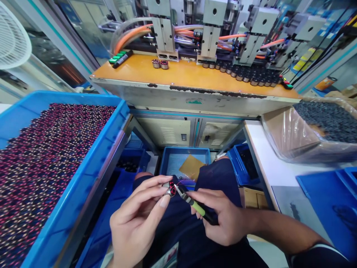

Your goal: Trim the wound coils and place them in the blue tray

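My left hand (139,219) pinches a small round motor stator (170,188), a silvery ring with red and black windings facing right. In my right hand (223,212) is a pair of pliers or cutters (196,206) with green and black handles. The metal jaws point up and left, their tips at the wound face of the stator. A thin reddish wire shows beside the tips. Whether the jaws grip it, I cannot tell. Both hands are above my lap.
A large blue bin (111,156) on the left holds rows of wound parts. Ahead, a machine's orange worktop (134,76) carries small cylinders and green-capped markers (121,57). A plastic-lined box (290,130) of dark parts stands right. A blue tray (167,163) lies below.
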Demonstrator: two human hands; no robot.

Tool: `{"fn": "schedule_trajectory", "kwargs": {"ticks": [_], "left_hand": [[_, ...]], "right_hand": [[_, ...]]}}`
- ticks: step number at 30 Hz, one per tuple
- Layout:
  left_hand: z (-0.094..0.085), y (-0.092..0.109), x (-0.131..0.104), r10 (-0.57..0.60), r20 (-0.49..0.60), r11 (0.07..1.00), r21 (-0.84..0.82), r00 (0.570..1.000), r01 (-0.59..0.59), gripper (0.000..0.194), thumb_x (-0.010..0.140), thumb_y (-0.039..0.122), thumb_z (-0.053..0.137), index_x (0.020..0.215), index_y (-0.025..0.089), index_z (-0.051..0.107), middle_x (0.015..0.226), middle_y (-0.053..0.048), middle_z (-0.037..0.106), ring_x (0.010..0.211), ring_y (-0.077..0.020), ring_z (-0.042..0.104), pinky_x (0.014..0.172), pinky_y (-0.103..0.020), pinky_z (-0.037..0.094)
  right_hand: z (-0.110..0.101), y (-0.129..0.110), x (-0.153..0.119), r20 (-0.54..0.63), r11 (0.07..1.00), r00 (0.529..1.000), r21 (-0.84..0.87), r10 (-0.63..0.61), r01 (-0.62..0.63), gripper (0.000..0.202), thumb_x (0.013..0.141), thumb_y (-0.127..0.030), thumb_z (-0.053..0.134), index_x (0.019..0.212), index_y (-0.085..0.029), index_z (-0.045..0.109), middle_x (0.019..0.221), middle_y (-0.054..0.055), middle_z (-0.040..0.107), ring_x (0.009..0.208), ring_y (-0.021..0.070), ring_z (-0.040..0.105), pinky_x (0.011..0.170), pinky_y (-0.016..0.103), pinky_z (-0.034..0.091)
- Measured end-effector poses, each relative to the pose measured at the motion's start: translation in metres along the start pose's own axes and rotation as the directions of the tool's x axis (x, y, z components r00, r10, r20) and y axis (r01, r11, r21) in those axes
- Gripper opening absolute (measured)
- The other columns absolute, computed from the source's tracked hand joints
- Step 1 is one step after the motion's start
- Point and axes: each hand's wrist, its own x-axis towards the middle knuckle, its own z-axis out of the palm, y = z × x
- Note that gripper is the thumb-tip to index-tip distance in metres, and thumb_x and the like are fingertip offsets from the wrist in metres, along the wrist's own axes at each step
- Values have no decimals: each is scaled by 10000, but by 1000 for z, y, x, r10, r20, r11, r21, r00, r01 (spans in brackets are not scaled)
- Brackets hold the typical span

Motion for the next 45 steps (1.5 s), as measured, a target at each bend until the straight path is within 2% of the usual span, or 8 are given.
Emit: {"fn": "schedule_trajectory", "kwargs": {"ticks": [4, 8, 11, 14, 19, 26, 32, 45], "left_hand": [[0, -2, -1, -13, -2, 1000, -12, 1000, 13, 295, 846, 9, 642, 1014, 239, 721, 1119, -5, 730, 1081, -170, 696, 850, -247, 603], [-2, -5, -1, -25, 9, 999, -24, 1000, 25, 291, 850, 7, 633, 1012, 234, 716, 1130, -30, 720, 1089, -177, 689, 837, -253, 613], [-3, -8, 2, 39, 34, 999, -13, 999, -38, 292, 826, -27, 633, 972, 215, 710, 1140, -62, 691, 1119, -203, 670, 873, -301, 617], [-3, -10, 7, 91, -2, 994, -65, 996, -91, 374, 754, -76, 674, 987, 216, 645, 1124, -56, 672, 1063, -213, 695, 877, -353, 631], [1, -11, 13, 104, -27, 978, -177, 994, -107, 582, 676, -148, 684, 1071, 243, 511, 1070, -17, 723, 1002, -211, 736, 858, -353, 653], [1, -14, 7, 133, -62, 985, -98, 989, -139, 585, 659, -143, 711, 1078, 221, 526, 1057, -9, 759, 965, -218, 753, 897, -388, 646], [0, -13, 3, 103, -48, 991, -83, 994, -106, 525, 686, -123, 703, 1052, 217, 542, 1070, -17, 763, 976, -229, 753, 870, -387, 657], [-3, -13, -1, 66, -43, 995, -74, 997, -69, 465, 703, -89, 713, 1017, 224, 571, 1060, -25, 777, 986, -228, 753, 871, -373, 662]], "right_hand": [[1, 0, 0, -22, 1000, 1000, -18, 17, -18, 732, 690, -40, 510, 1416, -124, 479, 876, 48, 632, 747, 133, 564, 726, 263, 507], [1, 0, -1, -50, 991, 990, -2, 133, -133, 714, 680, -37, 505, 1388, -128, 520, 835, 20, 613, 741, 117, 550, 741, 254, 498], [-4, -3, -3, -43, 973, 973, 71, 225, -222, 688, 681, -31, 515, 1360, -139, 539, 857, 21, 609, 732, 110, 546, 710, 247, 497], [-12, -7, -7, 19, 942, 956, 164, 293, -292, 733, 679, -9, 515, 1393, -175, 505, 915, 27, 602, 733, 100, 549, 703, 248, 512], [-21, -13, -10, 94, 942, 975, 256, 201, -219, 819, 699, -10, 490, 1488, -209, 396, 1079, 78, 584, 898, 138, 612, 828, 315, 552], [-20, -17, -4, 124, 956, 979, 226, 161, -186, 823, 678, -11, 494, 1479, -173, 403, 1075, 86, 601, 942, 154, 622, 896, 341, 547], [-17, -17, -2, 170, 939, 969, 263, 181, -222, 864, 674, -13, 498, 1506, -207, 369, 1061, 72, 589, 924, 146, 608, 881, 321, 544], [-16, -19, 1, 219, 885, 932, 310, 288, -346, 600, 659, -4, 502, 1232, -168, 564, 987, 42, 560, 801, 101, 557, 774, 246, 517]]}}
